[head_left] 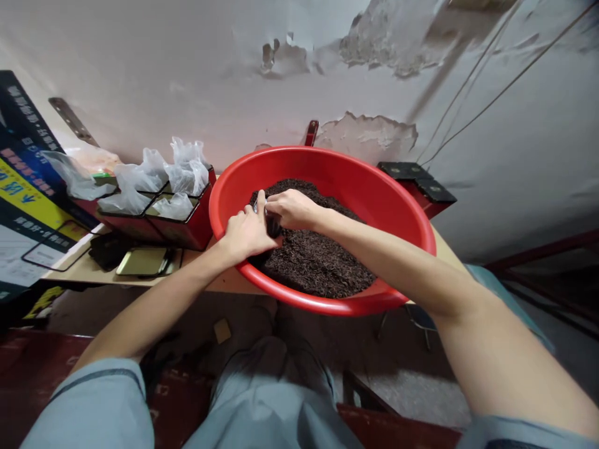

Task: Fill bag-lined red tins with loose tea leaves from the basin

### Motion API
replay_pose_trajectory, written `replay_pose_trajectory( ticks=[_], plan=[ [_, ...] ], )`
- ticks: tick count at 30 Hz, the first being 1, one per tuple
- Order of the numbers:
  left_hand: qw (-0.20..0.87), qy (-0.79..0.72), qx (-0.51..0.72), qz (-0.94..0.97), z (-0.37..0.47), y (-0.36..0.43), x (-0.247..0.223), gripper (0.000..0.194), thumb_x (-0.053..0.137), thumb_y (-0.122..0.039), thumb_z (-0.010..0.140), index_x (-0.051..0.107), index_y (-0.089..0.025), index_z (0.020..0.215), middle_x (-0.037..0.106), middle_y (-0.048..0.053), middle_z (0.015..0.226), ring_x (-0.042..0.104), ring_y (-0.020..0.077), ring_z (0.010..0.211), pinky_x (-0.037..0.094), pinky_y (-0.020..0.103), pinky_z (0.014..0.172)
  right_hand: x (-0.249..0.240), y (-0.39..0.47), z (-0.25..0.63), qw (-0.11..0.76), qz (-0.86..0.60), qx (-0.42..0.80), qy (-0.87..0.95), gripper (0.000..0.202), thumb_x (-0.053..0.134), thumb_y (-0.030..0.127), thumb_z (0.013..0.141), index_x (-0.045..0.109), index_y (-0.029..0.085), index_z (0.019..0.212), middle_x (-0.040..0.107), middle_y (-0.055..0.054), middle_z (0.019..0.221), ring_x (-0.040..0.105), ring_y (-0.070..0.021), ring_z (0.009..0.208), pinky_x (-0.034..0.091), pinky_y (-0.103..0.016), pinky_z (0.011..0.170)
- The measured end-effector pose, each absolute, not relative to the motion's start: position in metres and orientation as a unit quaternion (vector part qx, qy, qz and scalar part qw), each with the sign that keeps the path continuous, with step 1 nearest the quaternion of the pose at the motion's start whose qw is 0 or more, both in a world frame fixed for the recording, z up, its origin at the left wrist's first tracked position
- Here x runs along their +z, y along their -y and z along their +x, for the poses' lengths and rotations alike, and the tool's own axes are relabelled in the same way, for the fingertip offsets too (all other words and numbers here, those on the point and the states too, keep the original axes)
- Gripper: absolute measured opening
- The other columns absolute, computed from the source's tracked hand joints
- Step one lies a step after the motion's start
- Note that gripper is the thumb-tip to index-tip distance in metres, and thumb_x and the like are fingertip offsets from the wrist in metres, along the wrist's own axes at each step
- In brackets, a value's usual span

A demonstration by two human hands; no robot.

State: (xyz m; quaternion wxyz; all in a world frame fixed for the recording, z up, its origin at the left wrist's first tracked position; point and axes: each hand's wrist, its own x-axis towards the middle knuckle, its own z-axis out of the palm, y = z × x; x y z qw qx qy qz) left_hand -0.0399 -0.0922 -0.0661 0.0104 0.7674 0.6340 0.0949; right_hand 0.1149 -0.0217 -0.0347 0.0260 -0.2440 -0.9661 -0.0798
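Dark object (273, 227) seemingly in left hand (248, 233)

Dark object (274, 226); brown leaves (322, 262), loose in red basin (393, 206)

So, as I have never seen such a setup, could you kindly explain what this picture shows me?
Of course. There is no machine here, only a person's two bare hands, seen from a camera worn on the head that looks forward and down.

The left hand holds a small dark object, and the fingers of the right hand are at its top; the hands hide too much to name it.

They work over a red basin holding loose dark material. It stands on a table. To its left are open boxes with clear plastic bags sticking out, and a gold-coloured flat piece in front of them.
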Motion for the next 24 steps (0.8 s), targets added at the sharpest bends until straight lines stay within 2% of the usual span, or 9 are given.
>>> replay_pose_trajectory(
  ticks=[4, 8, 11, 14, 17, 20, 24],
  plan=[
    [0.002, -0.531, 0.055, 0.846, -0.077, 0.078, -0.053, 0.126, 0.077, -0.049, 0.072, 0.003, -0.016, 0.168, 0.063, 0.022, 0.137, 0.065, 0.039, 0.119, 0.052, 0.041, 0.093, -0.025, 0.024, 0.113, -0.002, -0.199, -0.088, 0.976, 0.021, 0.055, 0.009, 0.087, 0.075, 0.01, 0.095, 0.074, -0.012, 0.094, 0.056, -0.0161, 0.07, 0.03, -0.031, 0.063],
    [0.054, -0.415, -0.031, 0.908, -0.102, 0.048, -0.027, 0.129, 0.076, -0.037, 0.065, 0.002, -0.013, 0.168, 0.06, 0.019, 0.142, 0.061, 0.0353, 0.123, 0.05, 0.035, 0.095, -0.022, 0.023, 0.108, -0.03, -0.121, -0.081, 0.989, 0.015, 0.061, 0.01, 0.086, 0.074, 0.013, 0.092, 0.073, -0.01, 0.088, 0.058, -0.0167, 0.071, 0.036, -0.031, 0.066],
    [0.111, -0.345, -0.081, 0.929, -0.105, 0.017, -0.017, 0.123, 0.077, -0.032, 0.06, 0.02, -0.013, 0.167, 0.063, 0.017, 0.137, 0.059, 0.0348, 0.124, 0.047, 0.036, 0.102, -0.028, 0.011, 0.103, -0.019, -0.054, -0.076, 0.995, 0.017, 0.058, 0.01, 0.09, 0.074, 0.013, 0.091, 0.073, -0.01, 0.089, 0.06, -0.0184, 0.079, 0.044, -0.035, 0.076],
    [0.137, -0.315, -0.101, 0.934, -0.101, -0.012, -0.016, 0.108, 0.08, -0.027, 0.055, 0.044, -0.021, 0.157, 0.066, 0.014, 0.136, 0.056, 0.0374, 0.129, 0.044, 0.039, 0.108, -0.037, -0.007, 0.102, 0.004, -0.011, -0.096, 0.995, 0.023, 0.051, 0.011, 0.097, 0.073, 0.013, 0.091, 0.072, -0.01, 0.092, 0.061, -0.0194, 0.085, 0.048, -0.04, 0.087],
    [0.152, -0.309, -0.109, 0.932, -0.097, -0.033, -0.019, 0.1, 0.08, -0.023, 0.052, 0.053, -0.027, 0.149, 0.067, 0.011, 0.136, 0.055, 0.0382, 0.13, 0.044, 0.043, 0.11, -0.048, -0.025, 0.108, 0.017, 0.016, -0.129, 0.991, 0.031, 0.042, 0.013, 0.103, 0.071, 0.012, 0.092, 0.068, -0.009, 0.09, 0.059, -0.0189, 0.083, 0.048, -0.039, 0.086],
    [0.158, -0.308, -0.112, 0.932, -0.096, -0.041, -0.021, 0.101, 0.079, -0.023, 0.054, 0.052, -0.03, 0.15, 0.064, 0.01, 0.143, 0.055, 0.0375, 0.132, 0.045, 0.044, 0.11, -0.057, -0.036, 0.114, 0.027, 0.013, -0.159, 0.987, 0.038, 0.033, 0.016, 0.107, 0.069, 0.012, 0.097, 0.063, -0.008, 0.087, 0.056, -0.0178, 0.079, 0.046, -0.035, 0.077],
    [0.153, -0.306, -0.097, 0.935, -0.101, -0.037, -0.029, 0.106, 0.078, -0.025, 0.057, 0.043, -0.025, 0.157, 0.055, 0.013, 0.153, 0.052, 0.036, 0.136, 0.043, 0.043, 0.113, -0.065, -0.041, 0.12, 0.05, 0.016, -0.162, 0.985, 0.04, 0.028, 0.018, 0.109, 0.067, 0.013, 0.102, 0.058, -0.006, 0.086, 0.051, -0.0161, 0.074, 0.042, -0.033, 0.072]
  ],
)
